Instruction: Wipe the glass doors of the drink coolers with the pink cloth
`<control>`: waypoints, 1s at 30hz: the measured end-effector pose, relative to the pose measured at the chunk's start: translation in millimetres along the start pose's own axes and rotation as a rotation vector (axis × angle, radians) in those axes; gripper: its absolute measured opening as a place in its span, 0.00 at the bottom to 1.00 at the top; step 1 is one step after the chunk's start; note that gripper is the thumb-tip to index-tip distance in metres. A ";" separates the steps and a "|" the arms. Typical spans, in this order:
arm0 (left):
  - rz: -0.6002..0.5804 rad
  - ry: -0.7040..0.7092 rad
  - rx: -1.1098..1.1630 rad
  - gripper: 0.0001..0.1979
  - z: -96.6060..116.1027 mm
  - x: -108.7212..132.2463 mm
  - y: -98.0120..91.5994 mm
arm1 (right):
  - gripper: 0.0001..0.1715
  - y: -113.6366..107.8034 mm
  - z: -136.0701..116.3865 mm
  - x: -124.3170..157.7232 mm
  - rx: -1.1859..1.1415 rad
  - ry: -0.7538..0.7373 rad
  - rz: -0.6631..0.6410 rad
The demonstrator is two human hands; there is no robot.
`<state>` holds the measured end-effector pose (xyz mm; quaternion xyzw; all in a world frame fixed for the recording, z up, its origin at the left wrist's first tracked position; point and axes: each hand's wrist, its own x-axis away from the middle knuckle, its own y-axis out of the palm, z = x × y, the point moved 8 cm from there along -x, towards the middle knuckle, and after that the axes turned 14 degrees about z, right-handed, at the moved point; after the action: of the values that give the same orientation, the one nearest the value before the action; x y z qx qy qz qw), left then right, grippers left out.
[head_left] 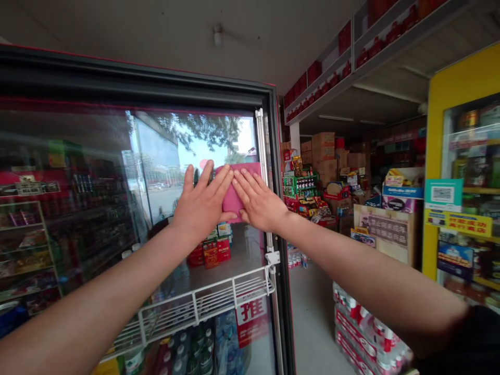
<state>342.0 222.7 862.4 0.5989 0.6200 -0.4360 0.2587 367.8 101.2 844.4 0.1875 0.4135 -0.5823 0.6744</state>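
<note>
A pink cloth (233,203) lies flat against the glass door (164,156) near its right edge. My left hand (203,200) is spread, its fingers partly on the cloth and partly over the glass. Beside it, my right hand (260,200) presses on the cloth's right part with fingers stretched out and close together. The fingertips of both hands nearly meet over the cloth. Neither hand is wrapped round anything.
Below the hands, a white wire rack (195,307) is fixed to the door, with a red sign (251,317) under it. Wrapped bottle packs (363,333) stand on the floor at the right. Behind are stacked cartons (323,146) and a yellow cabinet (437,130).
</note>
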 end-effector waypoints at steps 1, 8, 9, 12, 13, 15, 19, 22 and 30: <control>0.009 0.003 -0.002 0.51 -4.1 -9.5 -1.8 | 0.52 -2.4 6.9 -8.0 0.004 0.008 0.002; 0.041 -0.035 0.011 0.50 -37.7 -70.5 -13.9 | 0.53 -9.5 53.6 -63.7 -0.027 0.049 0.053; 0.043 -0.041 0.019 0.50 -42.2 -77.2 -14.2 | 0.53 -9.5 58.8 -69.8 -0.045 0.053 0.072; 0.046 -0.039 0.049 0.51 -50.8 -88.3 -12.1 | 0.53 -8.3 68.2 -79.4 -0.071 0.054 0.115; 0.052 -0.031 0.059 0.52 -51.6 -88.5 -10.9 | 0.53 -7.5 68.9 -79.6 -0.066 0.053 0.118; 0.069 -0.015 0.075 0.52 -50.6 -84.0 -8.5 | 0.52 -6.6 67.2 -76.3 -0.046 0.054 0.117; 0.090 0.016 0.087 0.50 -41.1 -63.7 -4.8 | 0.52 -6.6 53.8 -61.6 -0.028 0.047 0.095; 0.080 0.032 0.079 0.49 -30.5 -46.1 -3.9 | 0.53 -6.6 39.4 -46.8 -0.026 0.036 0.067; 0.020 0.039 0.041 0.48 2.4 3.9 2.0 | 0.56 2.2 0.3 2.3 -0.017 0.060 -0.015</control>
<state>342.9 222.5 857.4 0.6186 0.6098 -0.4342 0.2385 370.0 100.0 842.3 0.1958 0.4398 -0.5779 0.6590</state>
